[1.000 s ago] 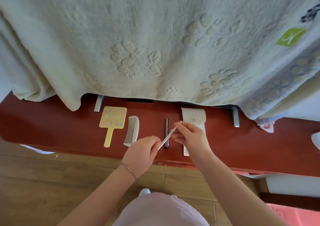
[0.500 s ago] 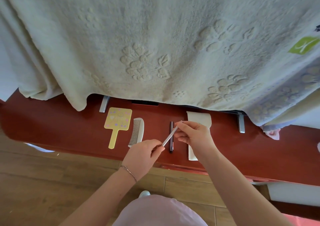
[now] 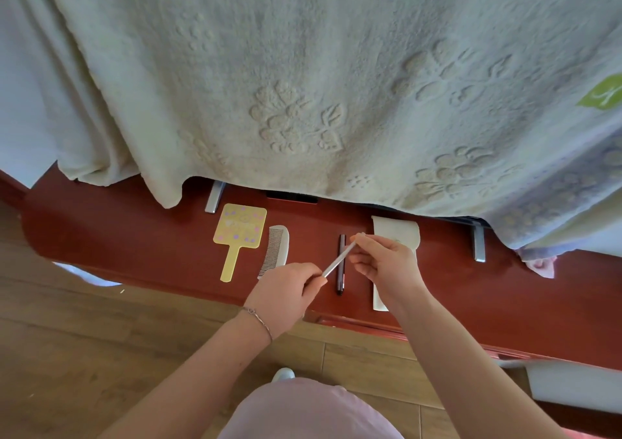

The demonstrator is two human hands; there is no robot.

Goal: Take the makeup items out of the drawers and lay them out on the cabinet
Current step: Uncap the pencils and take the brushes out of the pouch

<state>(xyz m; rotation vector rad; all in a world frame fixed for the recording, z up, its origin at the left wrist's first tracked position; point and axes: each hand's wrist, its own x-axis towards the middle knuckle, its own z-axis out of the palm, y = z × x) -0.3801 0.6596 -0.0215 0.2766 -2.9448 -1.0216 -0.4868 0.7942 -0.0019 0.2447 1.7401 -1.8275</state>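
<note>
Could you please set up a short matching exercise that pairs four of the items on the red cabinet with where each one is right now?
Things:
1. yellow hand mirror
2. white comb
3. dark pen-like stick
4. thin white stick

Places:
A. held off the cabinet at both ends, between left hand and right hand
B. lying between mirror and dark stick
C. leftmost in the row
D. lying on the cabinet beneath the hands

Pairs: 1-C, 2-B, 3-D, 4-A

Pinching a thin white stick [image 3: 338,261] at both ends, left hand [image 3: 286,295] and right hand [image 3: 387,263], above red cabinet [image 3: 134,236].
</note>
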